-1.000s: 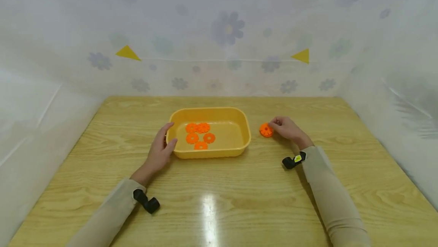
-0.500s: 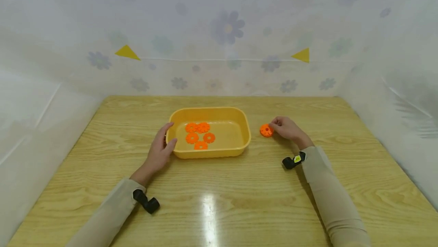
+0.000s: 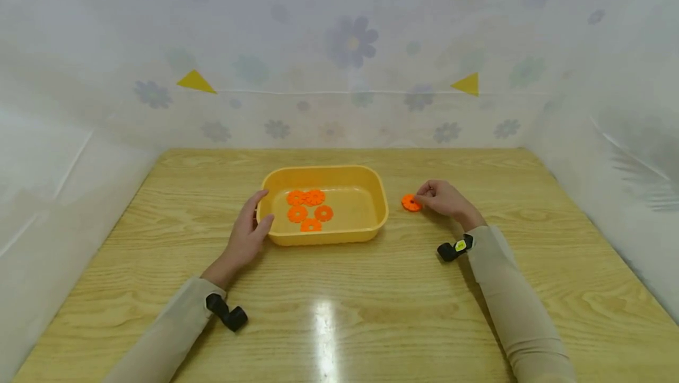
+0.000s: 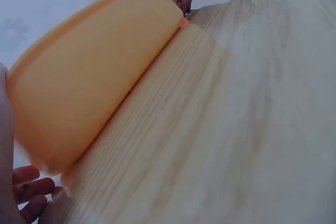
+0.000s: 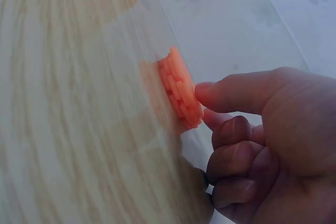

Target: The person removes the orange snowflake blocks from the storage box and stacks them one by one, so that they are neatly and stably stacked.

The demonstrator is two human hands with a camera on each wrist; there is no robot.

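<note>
In the head view a yellow plastic tray (image 3: 347, 237) holds several orange notched discs (image 3: 323, 213) in its left half. My left hand (image 3: 248, 233) grips the tray's left end, thumb over the front corner and forefinger along the rim. The left wrist view shows its other fingers (image 4: 32, 191) bent at the tray's lower edge. Right of the tray, a small stack of orange notched discs (image 3: 410, 202) lies on the table. My right hand (image 3: 444, 198) pinches the stack's top disc (image 5: 184, 85) by the edge between thumb and forefinger; its remaining fingers are curled in.
The wood-grain table (image 3: 339, 289) runs up to a flower-patterned white curtain (image 3: 329, 47), which also hangs at both sides. Two yellow triangles, a left one (image 3: 197, 82) and a right one (image 3: 467, 85), mark the back curtain. Black cameras are strapped to both wrists.
The right hand and the disc in its fingers have shifted very slightly, and the top disc looks turned and flatter on the stack. The left hand and tray have stayed put.
</note>
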